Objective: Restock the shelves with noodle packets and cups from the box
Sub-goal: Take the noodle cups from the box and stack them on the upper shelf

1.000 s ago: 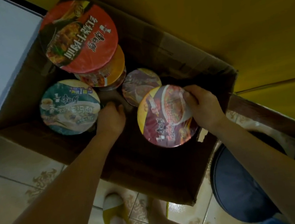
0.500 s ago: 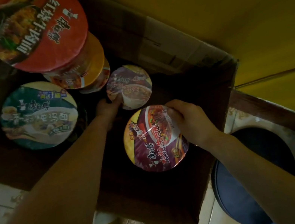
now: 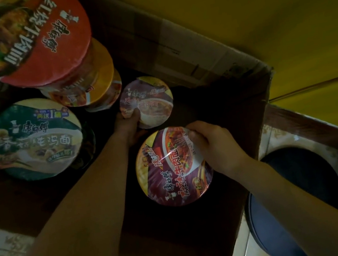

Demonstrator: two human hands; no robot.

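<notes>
Two cups are being taken at once, so the step in hand looks like the pick out of the box [image 3: 196, 55], with shelving yet to come. Well to the left of the left hand, a green-lidded cup [image 3: 34, 139] stands upright. Beyond it a red-lidded cup [image 3: 25, 38] tops a stack of orange cups [image 3: 99, 83]. The left hand [image 3: 128, 127] reaches deep into the box, its fingers curled round the near rim of the far purple cup [image 3: 149, 99], with one fingertip lying over the lid. Between the two hands, and higher up, sits the near purple cup [image 3: 171, 172], lid upward and slightly tilted. The right hand [image 3: 214, 145] pinches this cup at its right rim, fingers on the lid.

Both purple cups have round, flat lids printed with a noodle bowl. The near one is wrapped in glossy film that catches the light and probably handles a bit slick.

Next, I judge, both cups must come straight up past the box wall without nudging the stack just beyond the left hand, then go to shelves that are out of view. Right of the right hand, outside the box, is a dark round stool [image 3: 299, 195]
</notes>
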